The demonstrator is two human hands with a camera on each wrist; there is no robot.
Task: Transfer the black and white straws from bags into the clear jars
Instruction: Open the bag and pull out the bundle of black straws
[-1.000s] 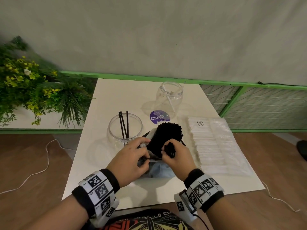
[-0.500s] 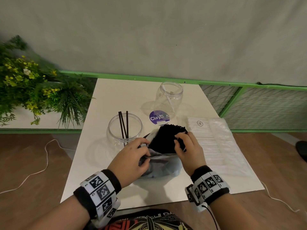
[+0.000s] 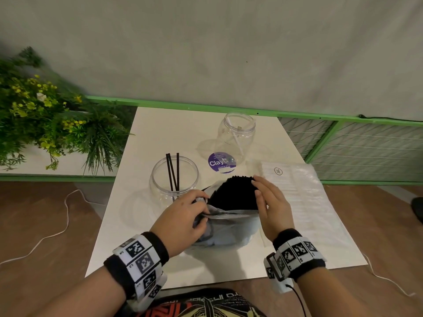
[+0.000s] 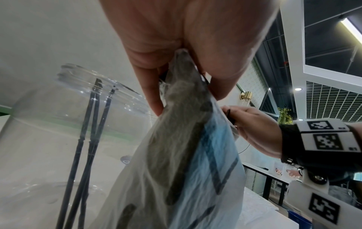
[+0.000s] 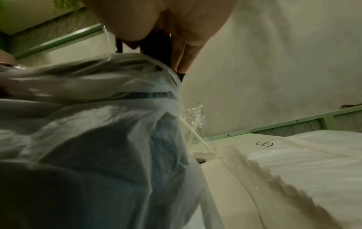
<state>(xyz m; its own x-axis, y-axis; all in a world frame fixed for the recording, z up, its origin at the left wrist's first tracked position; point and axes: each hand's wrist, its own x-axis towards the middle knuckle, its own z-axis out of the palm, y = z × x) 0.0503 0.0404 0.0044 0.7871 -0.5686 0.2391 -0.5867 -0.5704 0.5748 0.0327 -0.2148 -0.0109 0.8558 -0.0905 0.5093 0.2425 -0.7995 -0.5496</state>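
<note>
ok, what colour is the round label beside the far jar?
Purple with white lettering. The round label shows best in the head view.

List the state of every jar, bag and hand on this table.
wide jar: upright, lidless, holding a few black straws.
tall jar: upright, lidless, white straw inside.
black-straw bag: open, bundle sticking out.
white-straw bag: lying flat, no hand on it.
left hand: pinches the black-straw bag's rim.
right hand: grips the bundle's top.
</note>
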